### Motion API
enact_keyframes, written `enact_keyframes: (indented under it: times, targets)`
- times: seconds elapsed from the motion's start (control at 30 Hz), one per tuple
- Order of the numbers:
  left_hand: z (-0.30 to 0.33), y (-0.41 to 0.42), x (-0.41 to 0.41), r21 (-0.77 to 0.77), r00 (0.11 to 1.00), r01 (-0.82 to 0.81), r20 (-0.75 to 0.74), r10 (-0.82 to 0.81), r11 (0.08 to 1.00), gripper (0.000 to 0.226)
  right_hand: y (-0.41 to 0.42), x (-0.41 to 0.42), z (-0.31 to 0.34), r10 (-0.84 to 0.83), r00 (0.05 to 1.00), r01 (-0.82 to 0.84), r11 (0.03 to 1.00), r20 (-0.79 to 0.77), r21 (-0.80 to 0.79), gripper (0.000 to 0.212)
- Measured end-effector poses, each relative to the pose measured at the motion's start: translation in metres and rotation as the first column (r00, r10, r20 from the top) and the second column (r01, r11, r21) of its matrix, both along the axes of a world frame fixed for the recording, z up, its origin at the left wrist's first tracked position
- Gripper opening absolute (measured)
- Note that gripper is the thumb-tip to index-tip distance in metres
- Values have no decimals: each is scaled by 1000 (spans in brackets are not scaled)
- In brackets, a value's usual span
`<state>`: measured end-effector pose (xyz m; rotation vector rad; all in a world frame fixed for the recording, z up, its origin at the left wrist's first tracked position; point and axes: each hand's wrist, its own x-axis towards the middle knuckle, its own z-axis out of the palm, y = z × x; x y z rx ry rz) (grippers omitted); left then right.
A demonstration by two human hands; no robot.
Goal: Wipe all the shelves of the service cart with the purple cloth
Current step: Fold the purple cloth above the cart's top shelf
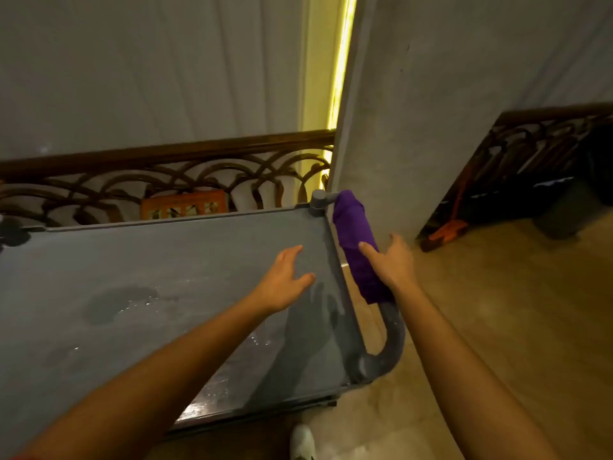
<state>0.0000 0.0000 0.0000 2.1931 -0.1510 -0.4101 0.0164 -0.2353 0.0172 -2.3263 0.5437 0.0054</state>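
Note:
The grey service cart's top shelf [149,260] fills the left and centre, with damp patches and droplets on it. The purple cloth [353,234] hangs draped over the cart's grey push handle [393,330] at the shelf's right end. My right hand [389,263] lies against the cloth, fingers spread along its right side, thumb on its top. My left hand [285,280] hovers open just above the shelf near its right rim, fingers apart and holding nothing.
A dark wooden railing with curved metalwork [166,180] runs behind the cart. A grey wall corner [398,127] stands right beside the handle. An orange-handled tool [447,227] leans at the right. My white shoe [302,443] shows below the cart.

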Motion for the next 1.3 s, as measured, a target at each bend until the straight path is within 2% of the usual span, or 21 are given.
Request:
enact_keyframes:
  times: [0.07, 0.13, 0.23, 0.3, 0.37, 0.47, 0.53, 0.63, 0.73, 0.83, 0.87, 0.9, 0.97, 1.03, 1.07, 1.1, 1.13, 1.17, 1.23, 1.27, 1.3]
  targets:
    - [-1, -22, 11, 7, 998, 29, -52, -28, 1000, 70, -12, 7, -8, 94, 977, -90, 996, -192, 29, 70]
    - [-3, -36, 21, 8, 992, 47, -113, -46, 999, 64, -20, 7, -22, 183, 950, -205, 977, -252, -63, 54]
    - [-6, -47, 36, -31, 971, 79, -225, -84, 996, 46, -30, 4, -33, 213, 959, -259, 928, -188, -268, 53]
    - [-3, -49, 43, -58, 961, 131, -239, -141, 990, 33, -36, 1, -31, 234, 961, -275, 881, -150, -384, 53]
    - [-1, -50, 49, -58, 957, 174, -226, -183, 983, 27, -40, 4, -30, 328, 938, -347, 856, -115, -383, 46]
    - [2, -52, 53, -110, 931, 125, -330, -155, 986, 38, -35, 11, -14, 420, 907, -407, 887, 14, -217, 35]
    - [7, -55, 54, -235, 874, -51, -481, -71, 971, 61, -25, 17, 3, 416, 898, -391, 904, 143, -173, 34]
    - [19, -55, 62, -491, 784, -335, -619, -51, 805, 77, 0, 18, 30, 423, 849, -429, 902, 316, -54, 31]
    - [44, -46, 69, -664, 776, -400, -612, -153, 632, 67, 33, 7, 49, 479, 758, -532, 847, 442, -5, 26]
    - [69, -33, 67, -708, 854, -375, -514, -73, 598, 41, 54, -2, 49, 544, 689, -617, 787, 479, -8, 28]
    - [76, -28, 64, -733, 873, -381, -485, -40, 563, 38, 57, -4, 44, 523, 695, -632, 772, 493, 73, 30]
    - [82, -23, 61, -759, 887, -389, -462, -11, 522, 37, 59, -6, 38, 458, 741, -618, 750, 491, 235, 34]
    - [93, -11, 55, -794, 916, -368, -399, 41, 484, 35, 63, -11, 28, 263, 875, -465, 688, 406, 557, 46]
    - [103, 2, 47, -801, 940, -324, -333, 74, 503, 33, 66, -10, 16, 168, 951, -297, 718, 258, 629, 56]
    - [107, 10, 44, -805, 948, -305, -308, 81, 509, 30, 71, -9, 15, 201, 963, -268, 735, 178, 623, 63]
    - [110, 16, 40, -813, 954, -287, -287, 81, 507, 27, 77, -8, 17, 275, 955, -279, 705, 111, 653, 77]
    - [114, 22, 36, -822, 960, -270, -269, 76, 502, 25, 84, -6, 19, 351, 934, -289, 615, 74, 733, 91]
    - [117, 30, 32, -828, 965, -253, -250, 75, 500, 23, 93, -5, 22, 393, 915, -284, 469, 91, 836, 94]
    - [124, 45, 25, -818, 972, -232, -212, 100, 526, 26, 110, -4, 34, 374, 909, -286, 232, 186, 930, 69]
    - [127, 53, 23, -808, 974, -227, -190, 125, 544, 29, 119, -3, 39, 334, 918, -295, 212, 215, 931, 51]
    - [129, 63, 20, -800, 972, -232, -171, 160, 553, 32, 128, -1, 44, 260, 936, -305, 256, 238, 917, 37]
